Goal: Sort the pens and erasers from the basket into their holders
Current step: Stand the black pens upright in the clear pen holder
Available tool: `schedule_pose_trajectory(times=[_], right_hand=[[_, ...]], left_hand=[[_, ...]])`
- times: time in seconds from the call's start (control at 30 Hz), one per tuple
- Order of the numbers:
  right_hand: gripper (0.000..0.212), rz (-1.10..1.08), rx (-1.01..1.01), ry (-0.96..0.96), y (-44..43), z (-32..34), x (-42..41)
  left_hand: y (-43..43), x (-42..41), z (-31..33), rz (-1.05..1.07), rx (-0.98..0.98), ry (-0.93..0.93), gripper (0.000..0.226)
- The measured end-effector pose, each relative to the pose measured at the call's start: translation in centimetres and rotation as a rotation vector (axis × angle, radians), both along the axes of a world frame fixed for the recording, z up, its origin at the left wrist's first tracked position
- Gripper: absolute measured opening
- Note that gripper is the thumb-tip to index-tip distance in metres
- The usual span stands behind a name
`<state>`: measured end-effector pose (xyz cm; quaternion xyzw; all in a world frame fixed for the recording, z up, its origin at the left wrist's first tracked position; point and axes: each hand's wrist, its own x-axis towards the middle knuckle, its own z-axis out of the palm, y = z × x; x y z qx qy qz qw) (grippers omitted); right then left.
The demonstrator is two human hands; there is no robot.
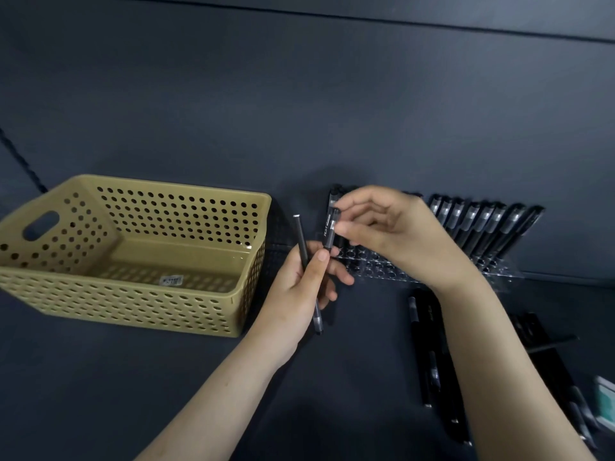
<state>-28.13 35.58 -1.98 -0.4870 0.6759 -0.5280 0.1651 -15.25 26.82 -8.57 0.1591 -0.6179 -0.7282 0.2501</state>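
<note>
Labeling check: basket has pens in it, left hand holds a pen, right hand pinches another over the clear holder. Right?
No: head view shows the basket holds no pens. Left hand holds a pen, right hand pinches a second pen over the clear holder.

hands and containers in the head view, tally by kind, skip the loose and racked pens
black pens held: 2, one in the left hand, one in the right hand
yellow perforated basket: 1
clear pen rack: 1
total: 4

Basket (100,287) matt perforated plastic; pen holder (376,269) clear glossy plastic; tabletop (299,111) matt.
</note>
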Motion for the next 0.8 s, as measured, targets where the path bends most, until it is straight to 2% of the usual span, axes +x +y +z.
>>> schedule_pose_trajectory(times=[0.2, 0.3, 0.37, 0.47, 0.57, 0.7, 0.8], right_hand=[[0.016, -0.022, -0.132, -0.202, -0.4, 0.0, 0.1], [0.017, -0.252, -0.377, -0.283, 0.0, 0.3, -1.1], [0.017, -0.454, -0.483, -0.213, 0.8, 0.5, -2.2], [0.018, -0.615, -0.451, 0.04, 2.0, 0.5, -3.5], [0.018, -0.644, -0.383, 0.177, 2.0, 0.3, -3.6], [0.014, -0.622, -0.333, 0.234, 1.4, -0.4, -3.3], [0.015, -0.579, -0.296, 0.261, 1.0, -0.8, -2.9]], left_hand=[[0.1, 0.0, 0.3, 0.002, -0.015, -0.029, 0.021], [-0.1, -0.1, 0.0, 0.077, 0.037, -0.078, 0.02], [-0.4, -0.1, -0.2, 0.1, 0.092, -0.099, 0.021], [-0.6, -0.3, -0.3, 0.093, 0.155, -0.132, 0.024], [-0.5, -0.6, -0.3, 0.075, 0.225, -0.141, 0.022], [-0.8, -0.7, -0.2, 0.039, 0.366, -0.102, 0.016], [-0.9, -0.6, -0.3, 0.068, 0.299, -0.058, 0.02]])
